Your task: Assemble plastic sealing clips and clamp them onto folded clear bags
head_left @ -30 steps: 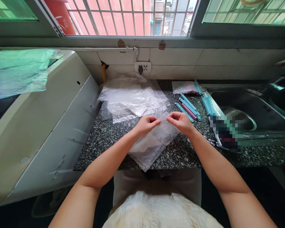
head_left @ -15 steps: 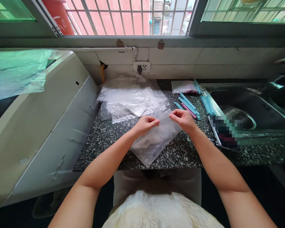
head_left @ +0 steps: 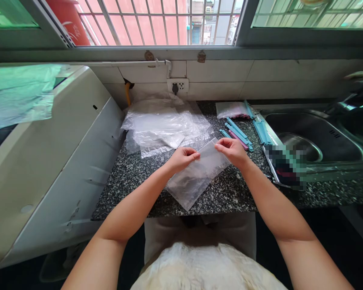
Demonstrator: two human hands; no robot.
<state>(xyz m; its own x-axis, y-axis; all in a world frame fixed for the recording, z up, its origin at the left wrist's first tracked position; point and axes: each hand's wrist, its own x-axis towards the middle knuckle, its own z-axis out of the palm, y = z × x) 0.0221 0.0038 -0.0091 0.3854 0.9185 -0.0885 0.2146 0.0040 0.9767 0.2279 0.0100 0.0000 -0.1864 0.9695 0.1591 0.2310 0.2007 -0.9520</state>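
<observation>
A clear plastic bag (head_left: 196,177) hangs slantwise between my hands, low over the front of the speckled countertop (head_left: 133,189). My left hand (head_left: 183,158) pinches its upper edge between thumb and fingers. At the bag's upper right corner, my right hand (head_left: 232,151) has the same kind of pinch. Just beyond my right hand lie several blue bag-sealing clips (head_left: 237,131) and a pink clip (head_left: 238,140). A loose pile of clear plastic bags (head_left: 166,121) spreads behind my left hand.
On the right is a steel sink (head_left: 314,137), with more blue clips (head_left: 262,132) on its rim and a pixelated flat object (head_left: 286,167) beside it. A filled clear packet (head_left: 231,109) lies near the wall. A white appliance (head_left: 63,161) borders the left, below a wall socket (head_left: 178,85).
The view has shifted slightly, so everything sits a little further left. My hands keep their pinch on the plastic bag, almost unmoved.
</observation>
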